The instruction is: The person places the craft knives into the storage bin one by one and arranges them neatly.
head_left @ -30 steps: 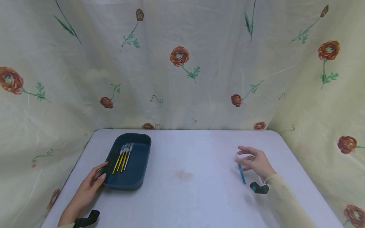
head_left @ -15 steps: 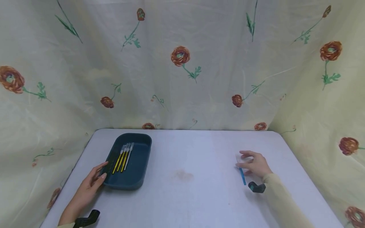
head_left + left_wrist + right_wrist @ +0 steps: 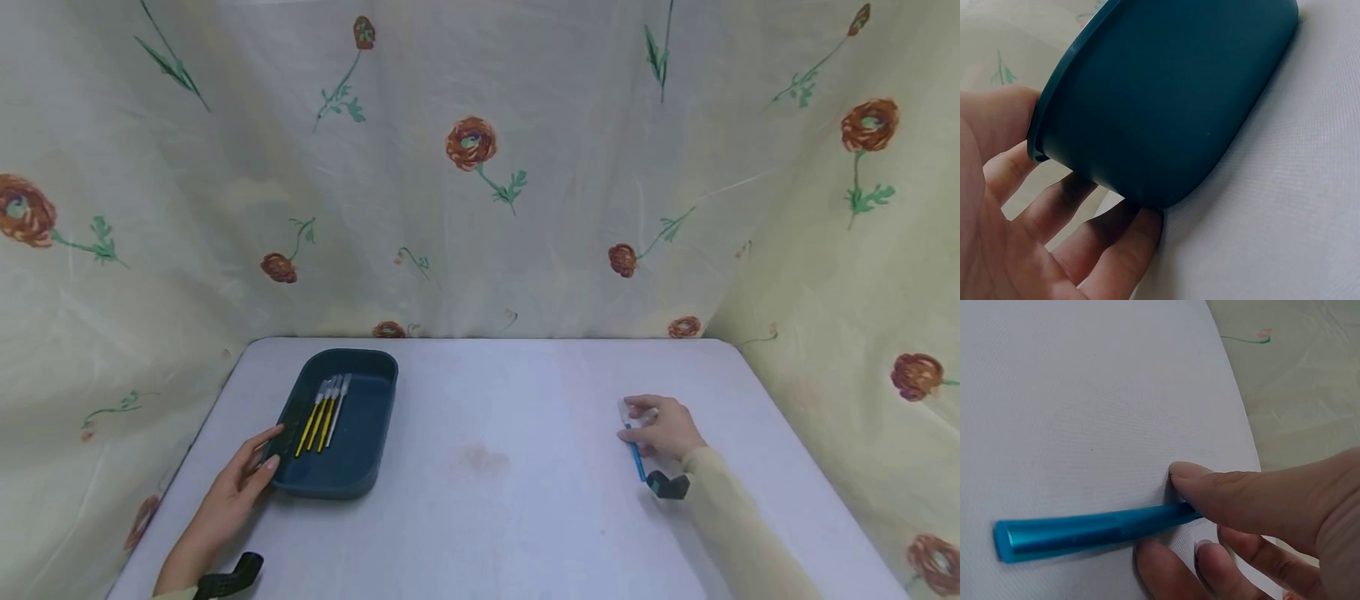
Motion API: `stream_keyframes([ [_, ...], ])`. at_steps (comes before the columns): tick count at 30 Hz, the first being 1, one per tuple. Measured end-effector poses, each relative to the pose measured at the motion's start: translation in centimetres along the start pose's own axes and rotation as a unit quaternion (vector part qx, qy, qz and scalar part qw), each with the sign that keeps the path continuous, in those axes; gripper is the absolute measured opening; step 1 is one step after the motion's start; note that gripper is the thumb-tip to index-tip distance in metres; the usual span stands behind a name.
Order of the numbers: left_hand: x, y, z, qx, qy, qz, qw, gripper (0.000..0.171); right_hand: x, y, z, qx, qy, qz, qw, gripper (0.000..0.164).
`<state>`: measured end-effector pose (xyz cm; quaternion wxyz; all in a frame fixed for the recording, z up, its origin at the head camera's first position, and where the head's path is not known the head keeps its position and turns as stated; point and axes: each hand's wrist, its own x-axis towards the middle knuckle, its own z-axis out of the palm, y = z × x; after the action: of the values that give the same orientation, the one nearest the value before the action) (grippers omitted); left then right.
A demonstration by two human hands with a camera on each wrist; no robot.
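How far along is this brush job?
Apparently done: several brushes lie side by side in the tray, which the left hand holds by its edge. In progress: the right hand grips a blue brush. Probably left: adding that one, which is outside the tray.

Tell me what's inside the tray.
The tray holds what look like four brushes, side by side: three yellow brushes and one white brush, tips toward the far end. The floor directly beneath them is covered and can't be seen.
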<state>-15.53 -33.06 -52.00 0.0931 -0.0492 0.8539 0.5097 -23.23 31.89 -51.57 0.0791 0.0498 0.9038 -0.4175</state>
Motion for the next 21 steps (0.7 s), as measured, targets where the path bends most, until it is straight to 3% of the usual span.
stream_keyframes([
  [21, -0.40, -0.01, -0.02, -0.007, 0.002, 0.017, 0.9998, 0.072, 0.13, -0.24, -0.08, -0.009, -0.013, -0.026, 1.000, 0.058],
])
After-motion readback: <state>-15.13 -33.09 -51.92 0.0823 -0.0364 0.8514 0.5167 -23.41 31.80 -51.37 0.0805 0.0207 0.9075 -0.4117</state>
